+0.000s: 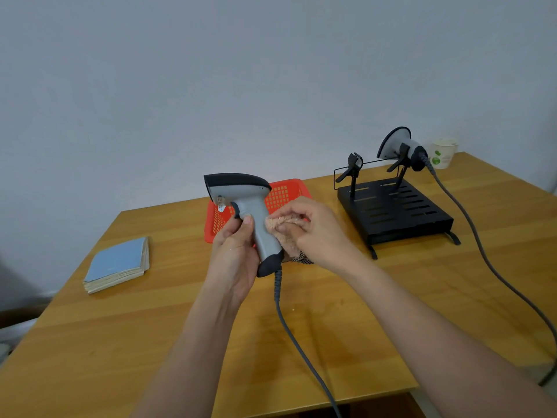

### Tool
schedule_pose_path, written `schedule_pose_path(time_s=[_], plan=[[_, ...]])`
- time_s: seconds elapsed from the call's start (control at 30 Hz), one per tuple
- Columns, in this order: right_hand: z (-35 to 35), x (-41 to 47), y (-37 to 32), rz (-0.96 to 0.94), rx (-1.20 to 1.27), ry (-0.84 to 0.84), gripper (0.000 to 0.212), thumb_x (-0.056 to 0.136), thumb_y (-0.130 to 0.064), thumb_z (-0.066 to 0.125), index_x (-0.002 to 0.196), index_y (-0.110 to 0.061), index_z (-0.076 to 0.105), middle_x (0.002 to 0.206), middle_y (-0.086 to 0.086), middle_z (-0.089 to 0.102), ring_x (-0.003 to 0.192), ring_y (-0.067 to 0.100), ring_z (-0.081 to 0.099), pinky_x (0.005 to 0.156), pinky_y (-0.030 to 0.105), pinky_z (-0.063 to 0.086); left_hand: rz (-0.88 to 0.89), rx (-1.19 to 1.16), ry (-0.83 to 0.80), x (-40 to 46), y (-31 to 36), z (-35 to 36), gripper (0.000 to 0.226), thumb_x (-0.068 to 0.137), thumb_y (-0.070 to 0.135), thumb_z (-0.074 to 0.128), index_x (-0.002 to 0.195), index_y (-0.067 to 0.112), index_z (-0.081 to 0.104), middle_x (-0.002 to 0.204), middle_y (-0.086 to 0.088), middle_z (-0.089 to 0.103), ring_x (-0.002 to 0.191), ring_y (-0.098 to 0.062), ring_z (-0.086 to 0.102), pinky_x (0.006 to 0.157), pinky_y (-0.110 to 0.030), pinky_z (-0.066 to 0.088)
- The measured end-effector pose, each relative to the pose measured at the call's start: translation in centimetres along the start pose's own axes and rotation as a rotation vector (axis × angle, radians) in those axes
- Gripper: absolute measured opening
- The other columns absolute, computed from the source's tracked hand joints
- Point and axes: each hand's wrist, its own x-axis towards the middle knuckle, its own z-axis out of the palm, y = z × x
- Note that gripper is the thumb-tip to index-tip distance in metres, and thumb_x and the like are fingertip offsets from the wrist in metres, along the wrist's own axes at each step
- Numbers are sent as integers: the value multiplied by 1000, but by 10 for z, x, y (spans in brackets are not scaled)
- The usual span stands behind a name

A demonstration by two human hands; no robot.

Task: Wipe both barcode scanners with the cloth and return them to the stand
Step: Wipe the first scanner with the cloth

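My left hand [233, 254] grips the handle of a grey and black barcode scanner [245, 203], held upright above the table with its head pointing left. A grey cable [294, 336] hangs from its base toward me. My right hand [313, 229] presses a pinkish cloth [284, 229] against the right side of the handle. The black stand [391, 211] sits at the right. Its left cradle [352, 167] is empty. A second scanner [399, 144] rests in the right cradle, its cable trailing off the right edge.
A red plastic basket [281, 196] lies behind the held scanner. A blue-covered stack of paper [119, 263] sits at the left of the wooden table [150, 342]. A paper cup [443, 152] stands at the far right corner near the wall.
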Motion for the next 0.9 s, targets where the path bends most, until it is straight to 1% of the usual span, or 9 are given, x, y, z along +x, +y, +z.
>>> schedule_pose_path(time_s=[0.07,0.13,0.23,0.3,0.47,0.57,0.67,0.8,0.9], plan=[[-1,-4,-1,33,0,-82,31,83,7,57,88,-21,71,98,-3,59,96,9,56,86,26,51,5,-12,11,1,0,-2,20,102,7,45,111,6,62,95,-9,75,91,-21,72,78,-37,60],[-4,-7,-2,41,7,-117,41,81,10,50,93,-25,69,103,-6,58,98,4,54,85,18,49,7,-11,23,2,0,-3,20,101,7,44,109,8,63,94,-6,76,91,-20,71,82,-37,59],[-5,-8,-3,41,-75,-149,53,86,11,46,104,-34,68,105,-5,52,100,3,51,85,12,45,-9,6,4,3,1,-5,27,102,7,43,123,3,59,109,-12,72,102,-25,68,85,-39,58],[-4,-7,-5,36,-96,-159,47,87,9,48,103,-30,69,98,-7,50,94,3,51,82,13,47,-29,15,-13,3,2,-5,30,102,6,41,126,3,57,115,-15,69,103,-27,68,85,-39,58],[-2,6,-8,-77,-108,162,15,82,-5,68,96,-9,70,94,-5,64,90,5,56,78,16,45,-30,60,-42,1,-2,-3,32,102,5,41,131,2,54,125,-19,64,111,-29,65,92,-44,55],[1,7,-6,-57,-52,116,15,80,-5,72,93,-12,75,95,0,66,92,10,59,81,17,48,-12,42,-19,2,-3,-3,32,101,5,42,130,-2,53,124,-21,63,111,-31,63,98,-46,52],[-3,0,-8,-47,-42,-7,21,79,4,66,84,-14,76,89,-6,64,87,3,58,74,11,46,16,-15,4,4,-1,-3,26,99,1,45,120,2,60,113,-17,68,101,-27,67,92,-43,56],[-7,-9,-7,-6,-109,-202,30,77,9,63,79,-19,75,89,-9,62,87,3,57,76,20,51,22,-47,-1,7,1,-6,32,97,-3,48,127,3,58,114,-12,68,102,-23,67,89,-42,57],[-8,-7,-4,9,-58,-73,27,79,7,61,81,-16,73,89,-8,63,88,5,57,76,19,48,15,-40,-18,7,1,-5,25,98,-2,46,116,4,62,106,-9,72,98,-21,69,86,-38,57]])
